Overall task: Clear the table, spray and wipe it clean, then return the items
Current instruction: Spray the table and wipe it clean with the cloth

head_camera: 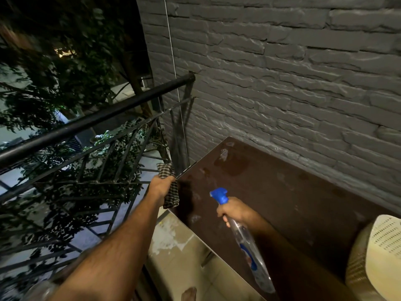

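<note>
A dark brown table [293, 192] stands against a grey brick wall, its top marked with wet patches and smears. My left hand [159, 186] grips a checked cloth [171, 195] at the table's left edge; the cloth sticks out above and below my fist. My right hand [233, 210] holds a clear spray bottle [249, 246] by its neck over the table, the blue nozzle [220, 195] pointing up and left toward the tabletop's far left part.
A black metal railing [93, 122] runs along the left, with trees and the street beyond. A cream perforated plastic chair [373, 257] stands at the right by the table. Beige floor tiles [182, 257] and a bare foot [188, 294] show below.
</note>
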Demonstrator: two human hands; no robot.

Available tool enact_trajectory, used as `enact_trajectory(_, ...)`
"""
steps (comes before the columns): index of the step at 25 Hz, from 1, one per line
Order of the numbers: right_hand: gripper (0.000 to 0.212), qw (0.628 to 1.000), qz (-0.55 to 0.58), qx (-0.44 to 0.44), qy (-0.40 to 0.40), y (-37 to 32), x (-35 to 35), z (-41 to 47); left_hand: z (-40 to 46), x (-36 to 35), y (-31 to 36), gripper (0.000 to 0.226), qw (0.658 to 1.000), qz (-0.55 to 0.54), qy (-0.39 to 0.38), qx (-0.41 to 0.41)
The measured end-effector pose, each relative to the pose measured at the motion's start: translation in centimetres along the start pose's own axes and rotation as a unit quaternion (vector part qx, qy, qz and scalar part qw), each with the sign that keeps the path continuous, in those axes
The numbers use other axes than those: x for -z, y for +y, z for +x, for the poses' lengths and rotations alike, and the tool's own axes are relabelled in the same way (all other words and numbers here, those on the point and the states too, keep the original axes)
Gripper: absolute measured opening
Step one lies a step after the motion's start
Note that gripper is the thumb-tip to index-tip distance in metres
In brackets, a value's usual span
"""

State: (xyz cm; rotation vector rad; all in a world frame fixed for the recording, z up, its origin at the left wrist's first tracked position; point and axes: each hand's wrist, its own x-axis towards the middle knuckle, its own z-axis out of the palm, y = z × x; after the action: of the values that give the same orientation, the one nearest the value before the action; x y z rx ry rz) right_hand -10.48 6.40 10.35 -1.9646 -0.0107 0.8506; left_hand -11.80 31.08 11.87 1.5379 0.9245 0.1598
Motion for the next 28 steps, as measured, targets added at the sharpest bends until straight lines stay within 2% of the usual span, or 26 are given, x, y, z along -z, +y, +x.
enact_trajectory(2, 0.016, 1.000, -0.008, -0.010, 0.014, 0.3, 0.4, -0.1, -0.1, -0.5, 0.2, 0.011, 1.000, -0.003, -0.006, 0.003)
enact_trajectory(6, 0.010, 0.991, -0.010, -0.007, 0.133, 0.8, 2.0, 0.0, -0.4, -1.0, 0.5, 0.014, 1.000, 0.001, -0.012, 0.007)
enact_trajectory(9, 0.008, 0.984, -0.013, 0.008, 0.178, 0.8, 3.5, -0.2, -0.8, -1.5, 0.7, 0.022, 1.000, 0.002, -0.022, -0.003)
enact_trajectory(15, 0.018, 0.956, 0.037, 0.021, 0.289, 0.7, 6.9, -0.9, -1.4, -1.9, 1.3, 0.035, 0.999, 0.027, -0.036, -0.015)
enact_trajectory(21, 0.018, 0.931, 0.072, 0.034, 0.358, -0.9, 11.2, -2.5, -1.6, -3.2, 2.8, 0.044, 0.997, 0.031, -0.061, -0.020)
enact_trajectory(28, 0.016, 0.916, 0.034, 0.032, 0.399, -3.3, 15.0, -2.7, -3.1, -7.0, 5.7, 0.031, 0.992, -0.002, -0.112, -0.066)
